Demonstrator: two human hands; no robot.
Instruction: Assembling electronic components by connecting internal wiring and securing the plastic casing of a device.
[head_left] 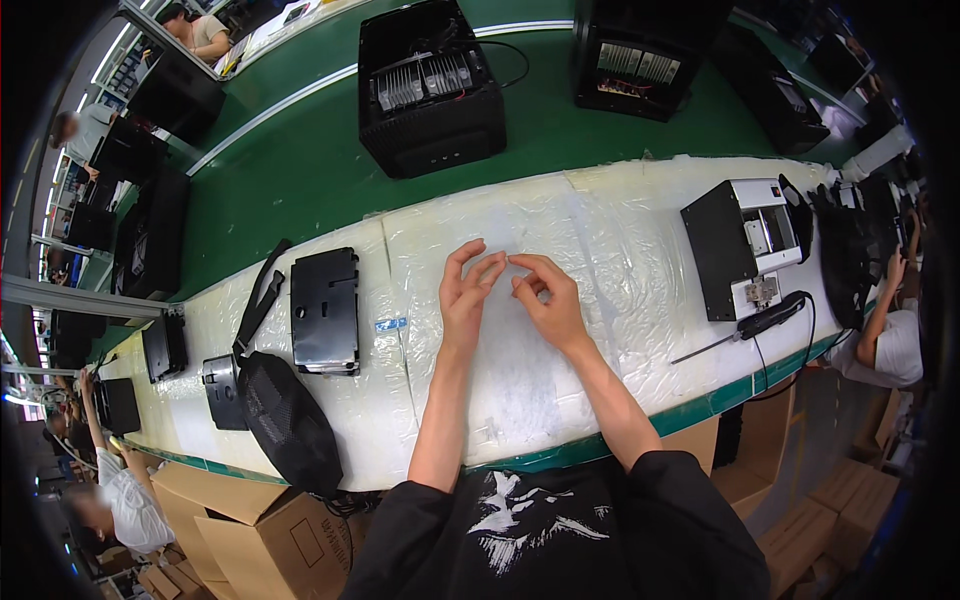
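Both hands are raised over the middle of the plastic-covered white work surface, their fingertips almost meeting. On my left hand the thumb and forefinger come together in a pinch, the other fingers curled loosely. My right hand is pinched the same way beside it. Whatever sits between the fingertips, if anything, is too small to make out. A small blue strip lies left of my left hand. Further left is a flat black plastic panel. To the right, a black power screwdriver lies with its long bit toward me.
A black-and-white screw feeder stands at the right. Beyond, a green conveyor carries black speaker cabinets. A black mesh bag with a strap lies at the left. Cardboard boxes sit below the edge; co-workers are at both sides.
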